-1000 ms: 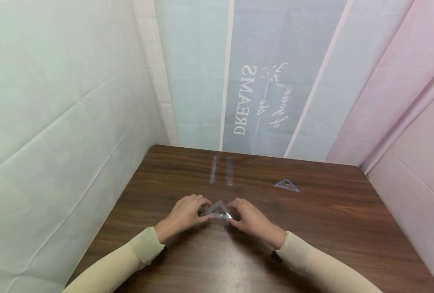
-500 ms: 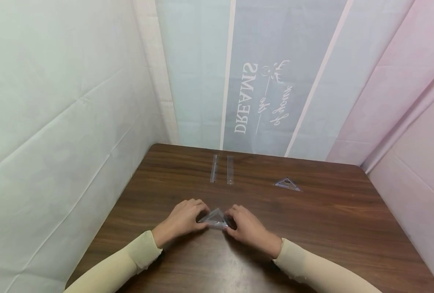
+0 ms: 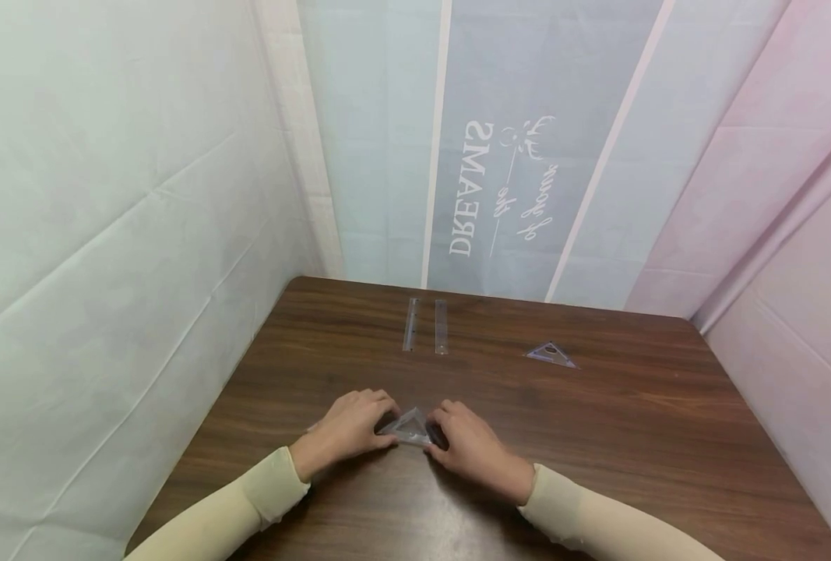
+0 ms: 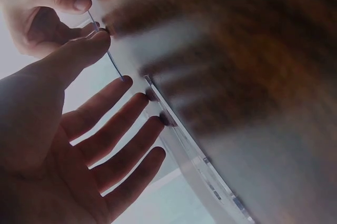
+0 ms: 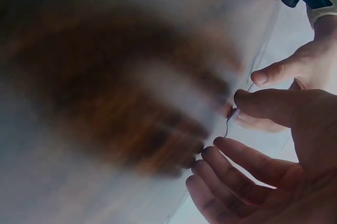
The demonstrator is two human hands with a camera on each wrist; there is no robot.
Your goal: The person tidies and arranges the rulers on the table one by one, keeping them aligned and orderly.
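Note:
A clear plastic set square (image 3: 411, 441) is held between my two hands, its pointed corner facing away from me. My left hand (image 3: 355, 425) pinches its left corner between thumb and forefinger, the other fingers spread with their tips close to the table. At the right corner, my right hand (image 3: 467, 448) pinches with thumb and forefinger. Both wrist views show the set square edge-on as a thin line. In the left wrist view, a long clear strip (image 4: 205, 161) lies on the table just past the left fingertips; the left hand mostly hides that spot in the head view.
Two clear rulers (image 3: 411, 326) (image 3: 441, 327) lie side by side towards the back of the brown wooden table (image 3: 597, 421). A second set square (image 3: 562, 359), tinted bluish, lies further right. Cloth walls (image 3: 142, 234) stand around the left, back and right sides.
Both hands have moved towards me and slightly left, bringing the set square along. A small pale sliver now shows beside the left wrist. The rulers and other set square stay put.

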